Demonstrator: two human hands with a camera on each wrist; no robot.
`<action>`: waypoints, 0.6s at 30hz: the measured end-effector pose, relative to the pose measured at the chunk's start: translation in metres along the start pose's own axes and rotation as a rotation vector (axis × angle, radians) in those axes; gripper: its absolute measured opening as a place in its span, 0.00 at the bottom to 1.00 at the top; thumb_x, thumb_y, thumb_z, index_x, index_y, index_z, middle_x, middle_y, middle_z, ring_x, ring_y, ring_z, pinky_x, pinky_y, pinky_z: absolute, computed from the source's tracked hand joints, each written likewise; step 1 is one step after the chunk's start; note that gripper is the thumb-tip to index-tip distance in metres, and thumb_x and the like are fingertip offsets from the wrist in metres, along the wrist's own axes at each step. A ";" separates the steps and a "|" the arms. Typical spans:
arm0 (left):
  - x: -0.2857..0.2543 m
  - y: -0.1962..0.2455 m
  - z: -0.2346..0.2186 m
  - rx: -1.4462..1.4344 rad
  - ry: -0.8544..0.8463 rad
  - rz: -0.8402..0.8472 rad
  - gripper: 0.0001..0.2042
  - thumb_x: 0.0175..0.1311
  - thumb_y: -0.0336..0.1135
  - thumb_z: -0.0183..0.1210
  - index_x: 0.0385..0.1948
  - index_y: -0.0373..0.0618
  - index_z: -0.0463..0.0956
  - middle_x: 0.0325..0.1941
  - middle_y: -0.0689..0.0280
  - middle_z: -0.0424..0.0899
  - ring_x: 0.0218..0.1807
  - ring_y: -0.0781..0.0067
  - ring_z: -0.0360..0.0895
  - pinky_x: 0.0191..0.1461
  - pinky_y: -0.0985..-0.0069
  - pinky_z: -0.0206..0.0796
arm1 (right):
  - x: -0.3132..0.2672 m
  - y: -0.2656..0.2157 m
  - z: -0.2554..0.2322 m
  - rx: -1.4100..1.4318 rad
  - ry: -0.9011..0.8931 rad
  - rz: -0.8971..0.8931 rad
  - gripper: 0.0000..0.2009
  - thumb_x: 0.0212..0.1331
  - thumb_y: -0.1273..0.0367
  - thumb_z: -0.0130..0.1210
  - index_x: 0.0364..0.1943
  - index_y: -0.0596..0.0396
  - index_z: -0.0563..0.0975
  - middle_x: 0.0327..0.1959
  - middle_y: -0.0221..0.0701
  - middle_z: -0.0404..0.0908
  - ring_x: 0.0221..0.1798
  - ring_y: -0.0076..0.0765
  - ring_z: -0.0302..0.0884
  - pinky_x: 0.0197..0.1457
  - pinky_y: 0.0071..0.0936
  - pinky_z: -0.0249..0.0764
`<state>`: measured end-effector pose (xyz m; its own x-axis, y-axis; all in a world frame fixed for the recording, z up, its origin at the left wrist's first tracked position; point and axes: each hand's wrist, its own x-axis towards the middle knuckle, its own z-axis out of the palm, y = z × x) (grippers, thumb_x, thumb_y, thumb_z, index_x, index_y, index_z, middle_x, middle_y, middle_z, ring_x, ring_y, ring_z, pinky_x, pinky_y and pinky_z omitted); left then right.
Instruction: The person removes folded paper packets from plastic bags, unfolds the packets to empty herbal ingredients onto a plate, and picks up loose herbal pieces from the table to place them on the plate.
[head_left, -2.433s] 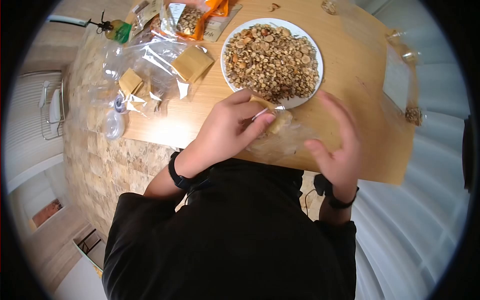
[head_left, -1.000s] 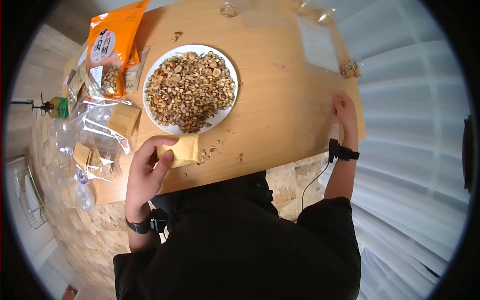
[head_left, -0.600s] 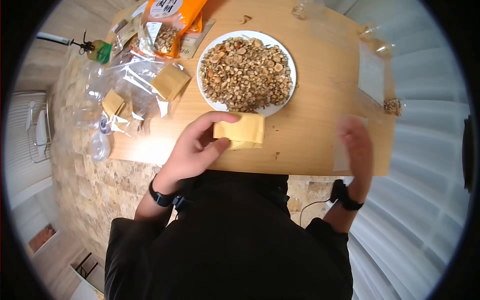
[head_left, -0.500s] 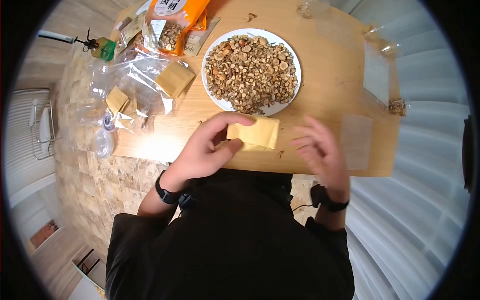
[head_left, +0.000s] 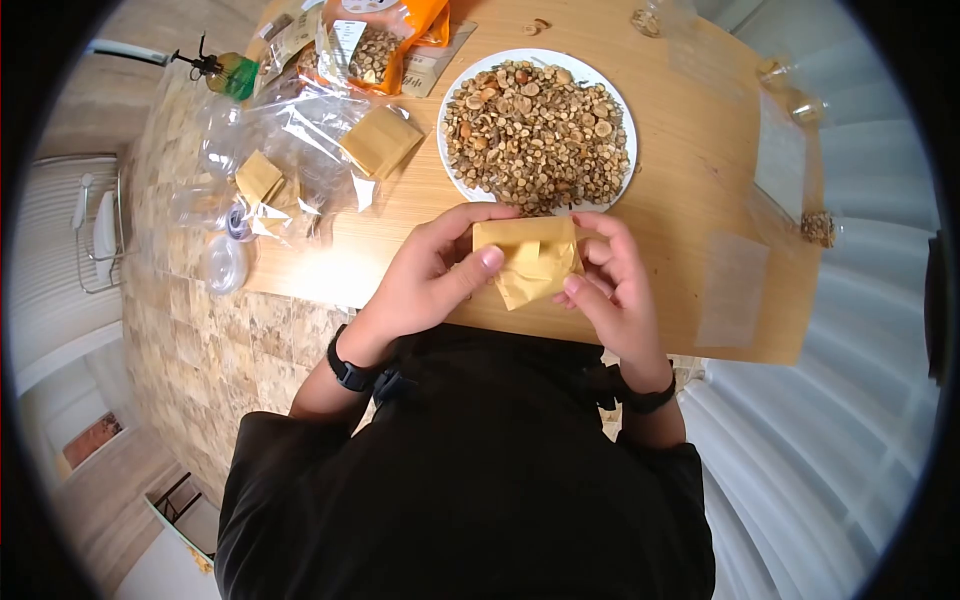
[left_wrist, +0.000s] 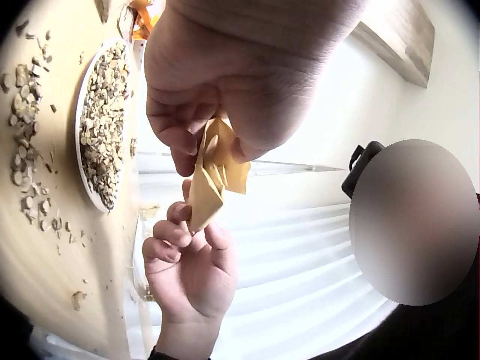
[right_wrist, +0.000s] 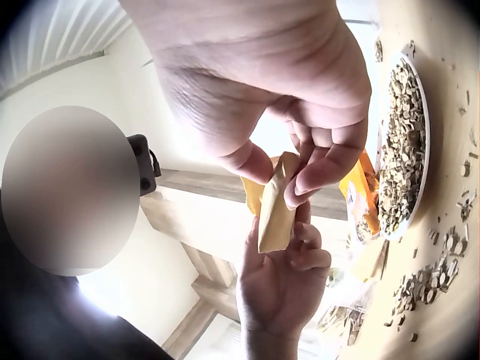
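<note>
Your left hand point(head_left: 415, 280) pinches one side of a yellow paper bag point(head_left: 522, 268) and your right hand point(head_left: 622, 295) the other, above the bench point(head_left: 690, 200), near the heaped plate point(head_left: 453, 168).

Bright, glare on tabletop point(head_left: 330, 250), fisheye-curved edges

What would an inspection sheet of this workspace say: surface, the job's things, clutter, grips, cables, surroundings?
Surface: wooden table, with loose herb pieces scattered near the white plate.
Job's things: yellow pouch, raised off the table; dried herb slices heaped on the plate.
Clutter: clear plastic packaging, tan pouches, orange printed bag, spray bottle.
Grips: left hand and right hand both pinch the yellow pouch.
Cables: nothing seen clearly.
Surroundings: patterned floor, white curtain.
</note>
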<state>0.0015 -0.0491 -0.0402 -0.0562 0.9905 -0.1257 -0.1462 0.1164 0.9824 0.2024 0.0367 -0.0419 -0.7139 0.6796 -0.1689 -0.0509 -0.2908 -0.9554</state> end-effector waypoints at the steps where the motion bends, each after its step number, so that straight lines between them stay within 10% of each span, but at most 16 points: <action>1: 0.000 -0.001 -0.002 -0.004 0.009 -0.050 0.15 0.68 0.36 0.49 0.50 0.37 0.68 0.36 0.66 0.77 0.35 0.82 0.72 0.40 0.82 0.65 | 0.000 0.002 0.000 0.001 -0.001 0.002 0.22 0.57 0.79 0.49 0.57 0.60 0.59 0.36 0.34 0.75 0.35 0.22 0.75 0.40 0.17 0.70; 8: 0.007 -0.015 -0.003 -0.247 0.193 -0.075 0.16 0.69 0.42 0.47 0.35 0.35 0.74 0.25 0.69 0.76 0.25 0.83 0.69 0.33 0.85 0.64 | 0.006 0.014 0.001 -0.004 0.044 0.009 0.17 0.60 0.78 0.47 0.53 0.59 0.62 0.43 0.36 0.74 0.32 0.20 0.74 0.33 0.15 0.69; 18: 0.008 -0.015 0.009 -0.084 0.080 -0.107 0.15 0.67 0.35 0.50 0.51 0.36 0.68 0.36 0.70 0.77 0.33 0.86 0.70 0.37 0.84 0.65 | 0.008 0.026 0.008 -0.312 -0.013 -0.147 0.33 0.55 0.71 0.57 0.64 0.60 0.54 0.56 0.41 0.67 0.47 0.29 0.72 0.41 0.23 0.72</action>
<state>0.0123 -0.0426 -0.0551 -0.1134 0.9634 -0.2431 -0.2370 0.2114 0.9482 0.1900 0.0296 -0.0663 -0.7234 0.6901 -0.0223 0.0603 0.0309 -0.9977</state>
